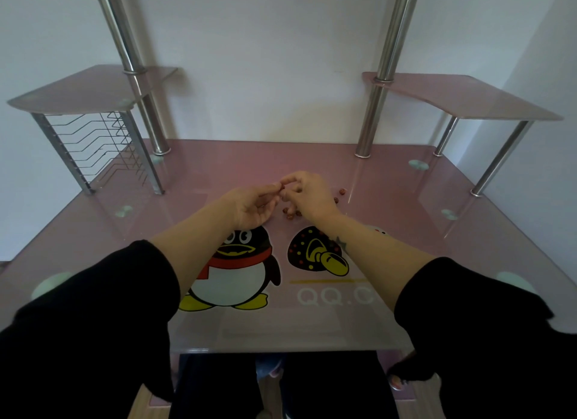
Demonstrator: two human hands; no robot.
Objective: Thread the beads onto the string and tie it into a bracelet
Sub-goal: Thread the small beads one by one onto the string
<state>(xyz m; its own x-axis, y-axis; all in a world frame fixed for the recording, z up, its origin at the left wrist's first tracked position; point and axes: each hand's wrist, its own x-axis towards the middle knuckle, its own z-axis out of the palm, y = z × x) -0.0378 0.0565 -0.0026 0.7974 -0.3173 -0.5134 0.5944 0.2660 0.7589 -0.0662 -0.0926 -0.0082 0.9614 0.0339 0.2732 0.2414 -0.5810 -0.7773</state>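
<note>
Beads point(290, 214), small and dark red, lie loose on the pink glass surface point(406, 247). One cluster sits just near of the hands, and a few more point(342, 191) are scattered a little to the right of them. No dish, box or tray for them is in view; they rest straight on the glass, beyond the printed penguin point(237, 262).

The two hands meet fingertip to fingertip above the middle of the surface. The left hand point(253, 206) pinches a single bead point(282, 186) between thumb and forefinger. The right hand point(307, 195) has its fingers curled, with thumb and forefinger brought right up against that bead. It is probably holding the string end, but the string is too fine to make out, so I cannot tell what the right hand holds.

This looks like the threading step, with one bead being fed on. How many are already strung I cannot tell, but the beads left on the glass suggest the task is far from done. The next move calls for lining up the string tip with the bead's hole, sliding the bead along, and then picking another from the near cluster.
</note>
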